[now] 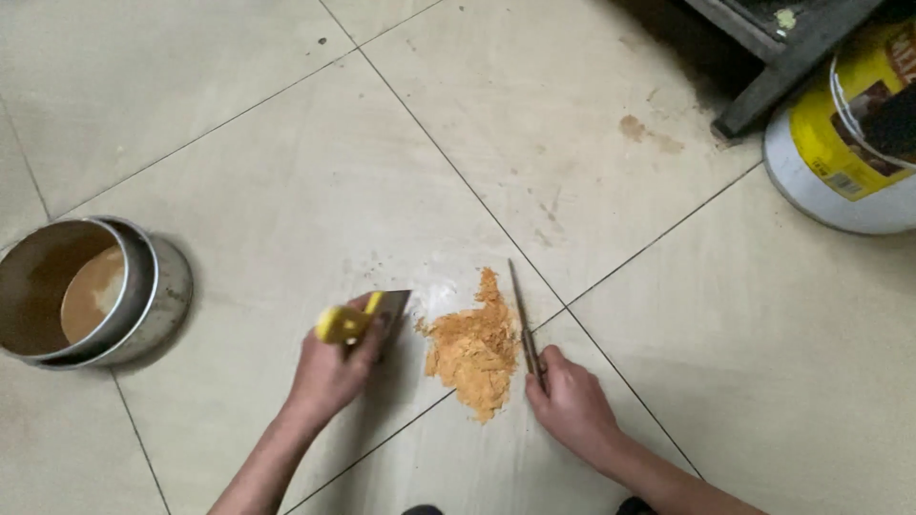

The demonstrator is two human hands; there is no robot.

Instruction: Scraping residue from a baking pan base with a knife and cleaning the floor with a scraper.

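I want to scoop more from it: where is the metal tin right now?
In the head view the metal tin stands on the floor tiles at far left, well left of the left hand and its scraper.

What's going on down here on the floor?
A person crouches over a tiled floor. Their left hand holds a yellow-handled scraper, and their right hand holds a thin flat blade. A heap of orange paste lies between them. A metal tin sits to the left.
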